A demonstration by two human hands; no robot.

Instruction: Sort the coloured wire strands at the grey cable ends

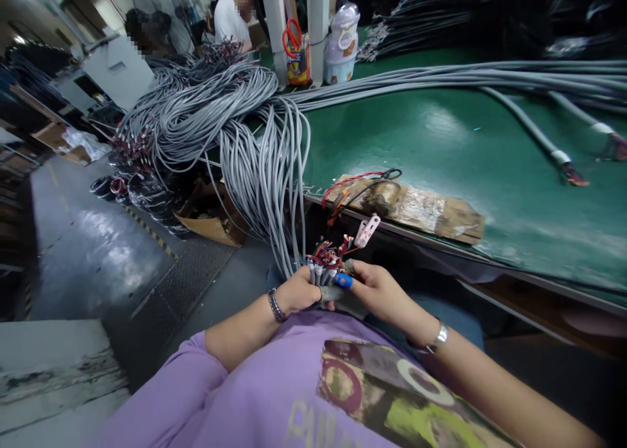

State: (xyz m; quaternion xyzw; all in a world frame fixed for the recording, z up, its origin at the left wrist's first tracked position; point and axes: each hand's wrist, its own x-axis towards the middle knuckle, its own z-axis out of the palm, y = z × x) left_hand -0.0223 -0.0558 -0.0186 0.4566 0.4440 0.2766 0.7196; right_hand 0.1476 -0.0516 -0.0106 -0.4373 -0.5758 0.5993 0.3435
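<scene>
Close to my body, a bundle of grey cables [289, 239] ends in a cluster of stripped, many-coloured wires [329, 255]. My left hand [300, 292] wraps round the cable ends from the left. From the right, my right hand [375, 291] closes on the same ends, with a blue wrap on its thumb and grey coverings on some fingertips. Part of its fingers is hidden behind the cables. Just above the wires, a pale pink clip [367, 230] hangs by the table edge, near red and black leads [337, 196].
A taped wooden block [431, 213] lies along the edge of the green table [514, 154]. Coiled grey cables [210, 108] heap at the left. Orange-handled scissors [292, 36] and a lilac cup [343, 46] stand by white posts. A cardboard box [210, 216] sits below. Another person [232, 17] is behind.
</scene>
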